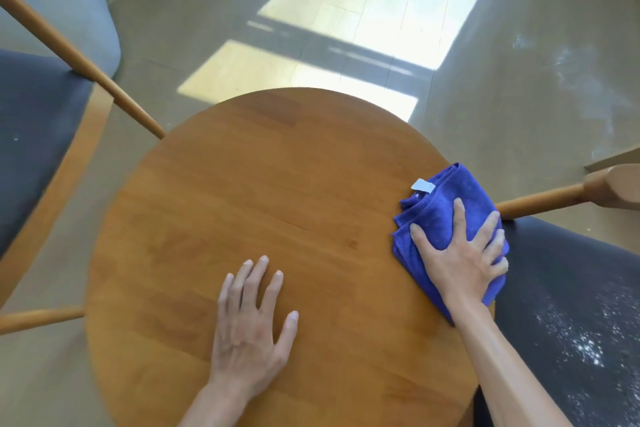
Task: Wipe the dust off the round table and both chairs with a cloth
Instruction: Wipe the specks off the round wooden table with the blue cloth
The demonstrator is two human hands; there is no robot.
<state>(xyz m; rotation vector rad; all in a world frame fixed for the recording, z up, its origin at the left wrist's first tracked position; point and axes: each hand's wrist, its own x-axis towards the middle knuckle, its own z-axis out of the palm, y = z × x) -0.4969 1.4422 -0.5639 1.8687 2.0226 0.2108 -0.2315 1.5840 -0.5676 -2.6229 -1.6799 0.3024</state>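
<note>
Fingers: those of the right hand [462,253] are spread wide and flat, pressing down on the blue cloth [440,211]; those of the left hand [251,322] are straight, slightly fanned, holding nothing.
Cloth place: at about 3 o'clock on the round table [277,184], folded in layers, its outer side hanging over the table's rim.
Cloth axis: long side runs roughly from 12 to 5 o'clock, following the rim; a small white tag [422,186] sits at its far end.
Around: the right chair [571,288] stands just beside the table at 3 to 4 o'clock, its dark seat speckled with white dust (thickest near the lower part); its wooden rail [540,199] passes right behind the cloth. The left chair [38,135] stands at 9 to 10 o'clock, a wooden leg [86,69] slanting up to the table's edge.
Right arm: forearm bare, reaching in from 5 o'clock, palm down.
Left hand pose: palm flat on the tabletop at 6 o'clock, fingertips toward 12.
Floor: sunlit patches [363,17] lie beyond the table at 12 o'clock.
</note>
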